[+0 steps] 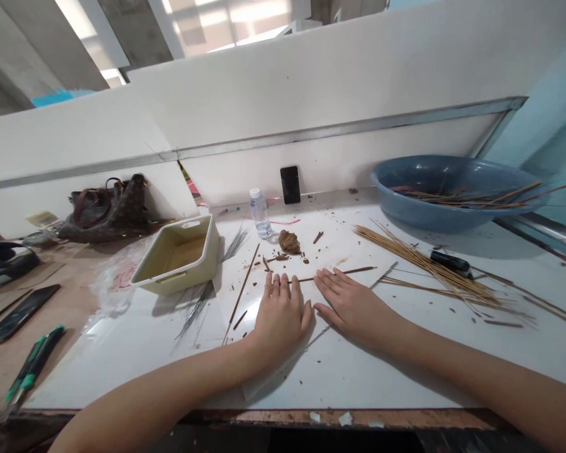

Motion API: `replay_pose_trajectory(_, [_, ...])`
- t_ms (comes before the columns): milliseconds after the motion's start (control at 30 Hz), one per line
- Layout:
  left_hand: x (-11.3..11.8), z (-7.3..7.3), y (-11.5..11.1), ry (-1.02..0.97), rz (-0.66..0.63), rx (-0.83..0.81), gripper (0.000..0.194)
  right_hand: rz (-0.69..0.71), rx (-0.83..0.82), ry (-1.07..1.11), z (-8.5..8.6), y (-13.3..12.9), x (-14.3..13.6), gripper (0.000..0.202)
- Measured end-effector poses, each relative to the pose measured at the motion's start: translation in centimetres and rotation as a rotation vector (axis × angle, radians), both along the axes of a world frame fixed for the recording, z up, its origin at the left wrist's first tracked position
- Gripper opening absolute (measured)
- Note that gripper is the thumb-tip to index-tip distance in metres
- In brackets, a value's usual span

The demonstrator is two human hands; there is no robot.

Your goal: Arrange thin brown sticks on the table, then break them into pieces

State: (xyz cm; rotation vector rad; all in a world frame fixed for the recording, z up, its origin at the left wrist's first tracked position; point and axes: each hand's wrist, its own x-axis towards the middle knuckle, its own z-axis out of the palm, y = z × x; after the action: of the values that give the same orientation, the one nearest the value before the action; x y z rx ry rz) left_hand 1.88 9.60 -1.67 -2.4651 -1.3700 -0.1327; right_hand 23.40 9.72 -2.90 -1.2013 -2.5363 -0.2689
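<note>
My left hand (pixel 282 314) lies flat, fingers extended, with its fingertips over a thin brown-coated stick (pixel 361 269). My right hand (pixel 351 303) rests flat on the same stick, a little to the right, its thumb close to the other thumb. The stick runs sideways under the fingers, and its coated end shows past my right hand. Beyond the hands sits a lump of brown paste (pixel 289 241) with crumbs scattered around it. A second coated stick (pixel 245 283) lies at a slant left of my left hand.
A cream plastic tub (pixel 170 284) stands left, near a water bottle (pixel 260 217) and an upright phone (pixel 290 185). To the right lie a bundle of thin sticks (pixel 419 259) and a black-handled tool (pixel 450 262), below a blue basin (pixel 434 217). Green-handled pliers (pixel 33 368) lie far left.
</note>
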Motion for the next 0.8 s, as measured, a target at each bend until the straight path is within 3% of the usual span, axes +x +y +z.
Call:
replay_pose_trajectory(167, [-0.1, 0.0, 0.3, -0.066, -0.017, -0.054, 0.067, -0.027, -0.035, -0.032, 0.0, 0.4, -0.1, 0.072])
replay_pose_trajectory(367, [0.0, 0.5, 0.0, -0.118, -0.107, -0.036, 0.060, -0.004, -0.007, 0.016, 1.1, -0.3, -0.4, 0.058])
replay_pose_trajectory(600, [-0.2, -0.2, 0.6, -0.144, -0.044, -0.071, 0.067, -0.065, -0.060, -0.018, 0.2, 0.3, -0.2, 0.073])
replay_pose_trajectory(800, [0.0, 0.7, 0.2, -0.130, -0.091, -0.064, 0.062, -0.052, -0.065, 0.028, 1.2, -0.1, -0.3, 0.070])
